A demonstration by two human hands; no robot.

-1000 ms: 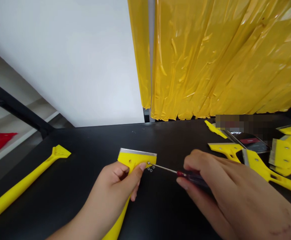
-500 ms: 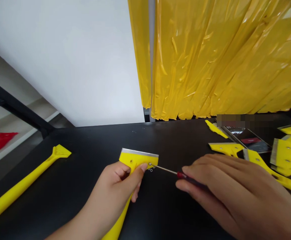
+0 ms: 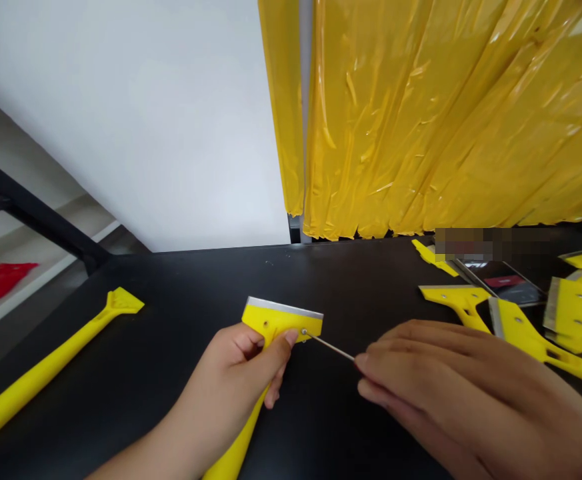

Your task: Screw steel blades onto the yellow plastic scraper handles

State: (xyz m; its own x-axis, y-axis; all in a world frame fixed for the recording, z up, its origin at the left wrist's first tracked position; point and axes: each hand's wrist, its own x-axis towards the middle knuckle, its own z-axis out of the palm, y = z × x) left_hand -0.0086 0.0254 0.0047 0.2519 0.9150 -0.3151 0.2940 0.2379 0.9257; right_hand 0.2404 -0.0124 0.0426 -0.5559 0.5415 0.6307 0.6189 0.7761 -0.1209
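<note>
Near the middle of the black table, my left hand (image 3: 248,373) is closed round the neck of a yellow scraper (image 3: 283,321), thumb on top. A metal blade runs along the scraper's far edge. Its left hole has no screw showing; a screw (image 3: 304,331) sits in the right one. My right hand (image 3: 451,387) is closed round a screwdriver (image 3: 333,347). The thin shaft reaches left from my fingers, its tip touching the screw head. The screwdriver's handle is almost wholly hidden by my fingers.
Another yellow scraper handle (image 3: 45,367) lies at left on the black table (image 3: 195,283). Several bladed yellow scrapers (image 3: 578,313) lie at right, beside a dark phone-like slab (image 3: 503,280). A white panel (image 3: 145,120) and yellow plastic-wrapped goods (image 3: 395,120) rise behind the table.
The scraper and my left hand have shifted slightly right. My right hand has turned over the screwdriver, so its red collar is now mostly covered. The tip stays at the screw.
</note>
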